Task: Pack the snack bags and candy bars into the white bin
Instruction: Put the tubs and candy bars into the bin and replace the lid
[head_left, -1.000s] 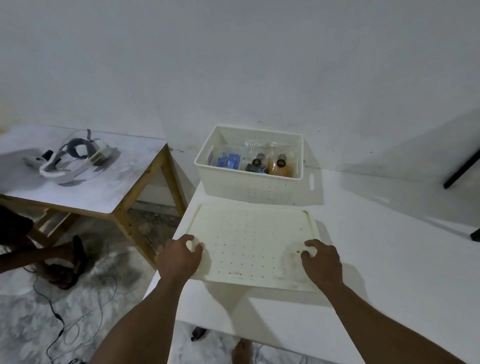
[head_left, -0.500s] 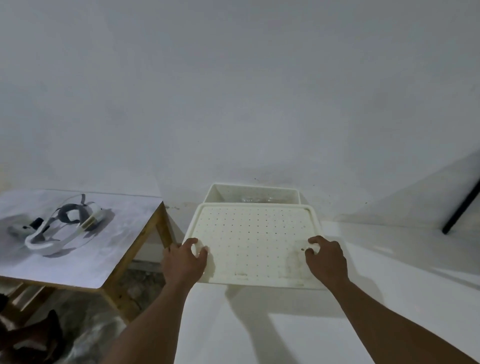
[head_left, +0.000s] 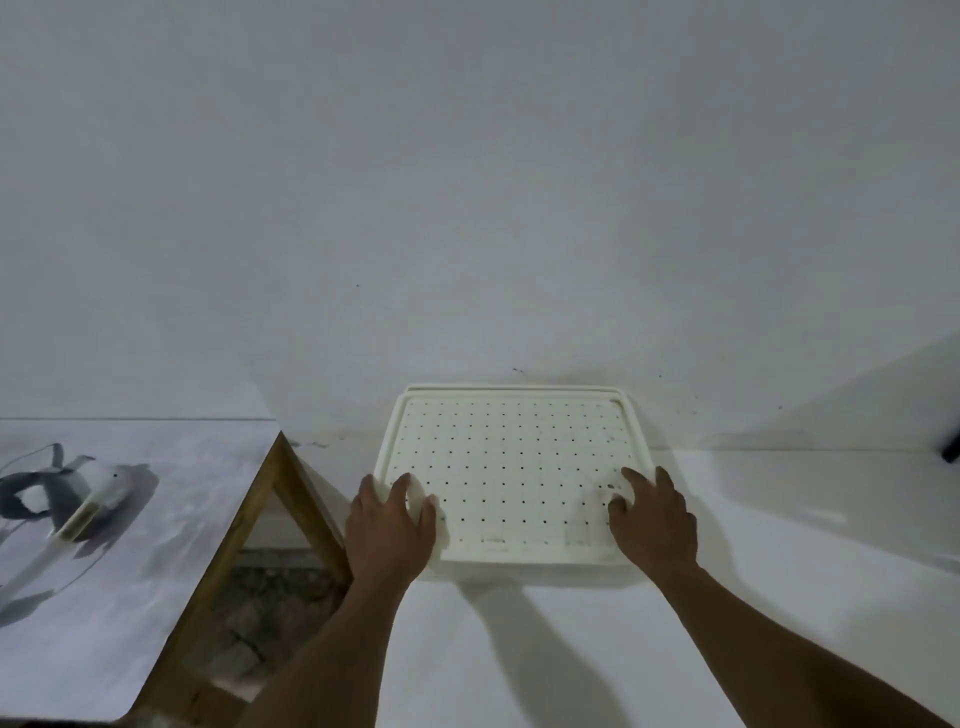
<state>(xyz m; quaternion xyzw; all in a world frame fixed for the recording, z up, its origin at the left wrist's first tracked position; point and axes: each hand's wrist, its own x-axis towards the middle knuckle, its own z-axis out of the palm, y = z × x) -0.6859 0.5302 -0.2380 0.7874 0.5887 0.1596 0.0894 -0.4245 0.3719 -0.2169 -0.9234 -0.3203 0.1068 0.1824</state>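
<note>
A white perforated lid (head_left: 511, 467) lies flat over the white bin, whose back rim (head_left: 514, 387) just shows behind it against the wall. The snack bags and candy bars inside are hidden under the lid. My left hand (head_left: 392, 525) grips the lid's near left corner, thumb on top and fingers around the edge. At the near right corner my right hand (head_left: 652, 519) rests on the lid with fingers spread over its edge.
The bin stands on a white table (head_left: 779, 597) pushed against a white wall. To the left is a wooden-framed side table (head_left: 156, 519) carrying a white and grey headset (head_left: 78, 499). A gap with stone floor (head_left: 270, 597) separates the two tables. A dark object (head_left: 951, 447) shows at the right edge.
Both hands lifted the lid from the table in front of the bin, carried it back and set it over the bin. The snacks, visible before, are now covered.
</note>
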